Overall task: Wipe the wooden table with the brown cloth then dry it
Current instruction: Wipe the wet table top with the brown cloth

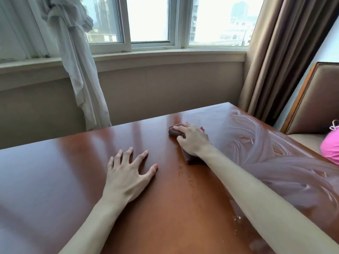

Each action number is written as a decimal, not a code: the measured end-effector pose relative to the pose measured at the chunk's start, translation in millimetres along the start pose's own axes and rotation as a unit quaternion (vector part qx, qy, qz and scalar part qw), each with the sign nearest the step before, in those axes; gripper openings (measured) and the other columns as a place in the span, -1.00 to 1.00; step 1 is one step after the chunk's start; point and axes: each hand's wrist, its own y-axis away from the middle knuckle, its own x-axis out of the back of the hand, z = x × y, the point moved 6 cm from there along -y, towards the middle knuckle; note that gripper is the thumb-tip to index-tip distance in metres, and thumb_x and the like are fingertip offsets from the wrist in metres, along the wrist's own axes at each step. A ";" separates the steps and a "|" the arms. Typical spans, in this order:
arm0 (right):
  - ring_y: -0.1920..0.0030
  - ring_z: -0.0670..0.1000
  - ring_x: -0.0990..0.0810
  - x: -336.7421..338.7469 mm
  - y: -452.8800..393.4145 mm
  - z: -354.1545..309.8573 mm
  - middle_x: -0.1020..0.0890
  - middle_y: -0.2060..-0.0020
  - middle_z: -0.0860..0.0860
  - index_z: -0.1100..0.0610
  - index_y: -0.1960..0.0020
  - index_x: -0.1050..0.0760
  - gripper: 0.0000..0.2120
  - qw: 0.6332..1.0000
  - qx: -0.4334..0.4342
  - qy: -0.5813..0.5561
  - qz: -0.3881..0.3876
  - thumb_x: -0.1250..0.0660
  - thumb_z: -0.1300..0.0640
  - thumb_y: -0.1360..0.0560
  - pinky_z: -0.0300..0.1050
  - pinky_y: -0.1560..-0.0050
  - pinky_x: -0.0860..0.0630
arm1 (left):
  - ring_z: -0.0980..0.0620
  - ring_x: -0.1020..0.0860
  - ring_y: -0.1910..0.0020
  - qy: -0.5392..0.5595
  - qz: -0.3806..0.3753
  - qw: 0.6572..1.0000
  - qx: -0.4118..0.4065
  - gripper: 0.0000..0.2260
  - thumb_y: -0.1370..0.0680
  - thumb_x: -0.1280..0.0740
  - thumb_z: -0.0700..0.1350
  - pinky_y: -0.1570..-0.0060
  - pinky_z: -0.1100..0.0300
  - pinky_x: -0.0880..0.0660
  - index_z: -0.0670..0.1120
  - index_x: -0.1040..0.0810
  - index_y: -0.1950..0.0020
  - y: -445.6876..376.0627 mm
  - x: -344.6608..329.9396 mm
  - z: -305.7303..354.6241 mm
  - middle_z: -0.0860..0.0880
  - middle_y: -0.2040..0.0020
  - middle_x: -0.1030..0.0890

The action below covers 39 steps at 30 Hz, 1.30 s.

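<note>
Head view: my right hand point(190, 139) grips the crumpled brown cloth point(190, 158) mid-way along the glossy reddish-brown wooden bench point(55, 162), beside wet streaks point(275, 153); my left hand point(126, 173) rests flat, fingers spread.

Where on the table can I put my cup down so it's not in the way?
Left of the left hand the wooden table is bare out to its left edge and far edge. The strip between both forearms is bare too. The right side is crowded: the right hand grips the brown cloth beside wet streaks.
</note>
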 end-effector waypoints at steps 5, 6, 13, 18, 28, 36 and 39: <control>-0.58 -0.07 -0.17 12.3 152.7 -15.5 -0.28 -0.56 -0.22 -0.33 -0.49 -0.34 -0.47 1.000 0.021 -0.011 -0.011 -0.15 -0.08 -0.52 0.10 -0.46 -0.32 | -0.14 -0.03 -0.61 0.004 -0.011 1.000 -0.008 -0.31 -0.47 0.05 0.53 -0.57 -0.12 0.04 0.33 -0.20 -0.56 6.4 6.0 3.8 -0.04 -0.63 -0.15; -0.58 -0.12 -0.14 14.4 177.0 -18.1 -0.26 -0.56 -0.26 -0.36 -0.49 -0.31 -0.45 1.000 0.022 -0.016 -0.012 -0.12 -0.11 -0.50 0.07 -0.47 -0.30 | -0.15 -0.04 -0.61 0.005 -0.012 1.000 -0.009 -0.32 -0.48 0.03 0.52 -0.57 -0.12 0.04 0.32 -0.21 -0.56 7.4 6.7 4.0 -0.05 -0.63 -0.15; -0.52 -0.08 -0.26 20.0 153.8 -16.8 -0.34 -0.52 -0.25 -0.36 -0.44 -0.38 -0.49 0.999 0.009 -0.032 -0.003 -0.18 -0.08 -0.51 0.12 -0.43 -0.35 | -0.15 -0.02 -0.61 0.012 -0.005 1.000 -0.016 -0.33 -0.49 0.03 0.51 -0.57 -0.11 0.07 0.32 -0.20 -0.57 9.0 5.5 4.4 -0.05 -0.63 -0.15; -0.36 0.13 -0.48 5.9 17.3 5.8 -0.46 -0.43 -0.15 -0.27 -0.40 -0.47 -0.49 0.999 -0.036 -0.024 0.027 -0.13 -0.10 -0.47 0.14 -0.32 -0.46 | -0.10 0.01 -0.62 0.005 0.013 1.000 -0.020 -0.31 -0.46 0.09 0.54 -0.57 -0.07 0.11 0.36 -0.16 -0.56 6.7 0.6 1.7 0.01 -0.63 -0.13; -0.47 0.12 -0.35 -2.3 -75.4 20.3 -0.39 -0.49 -0.07 -0.22 -0.47 -0.41 -0.52 0.998 -0.057 -0.003 0.004 -0.14 -0.03 -0.57 0.17 -0.40 -0.36 | -0.06 0.04 -0.62 0.001 0.016 1.000 -0.007 -0.27 -0.40 0.18 0.56 -0.57 -0.04 0.14 0.40 -0.12 -0.56 5.5 -0.4 0.0 0.05 -0.63 -0.10; -0.55 -0.01 -0.24 19.7 124.5 -7.0 -0.33 -0.55 -0.15 -0.23 -0.48 -0.40 -0.53 0.999 -0.010 -0.045 0.004 -0.13 0.01 -0.60 0.09 -0.51 -0.27 | -0.13 -0.02 -0.61 0.007 -0.006 1.000 -0.012 -0.31 -0.47 0.08 0.53 -0.57 -0.10 0.06 0.33 -0.19 -0.56 5.2 1.8 1.4 -0.03 -0.63 -0.14; -0.55 -0.18 -0.21 29.7 197.5 -14.5 -0.35 -0.52 -0.25 -0.28 -0.43 -0.44 -0.49 0.996 -0.015 -0.085 0.020 -0.08 -0.01 -0.53 -0.04 -0.53 -0.20 | -0.16 -0.03 -0.61 0.010 -0.010 1.000 -0.014 -0.32 -0.48 0.06 0.52 -0.57 -0.12 0.05 0.32 -0.21 -0.56 6.6 3.0 2.1 -0.06 -0.63 -0.15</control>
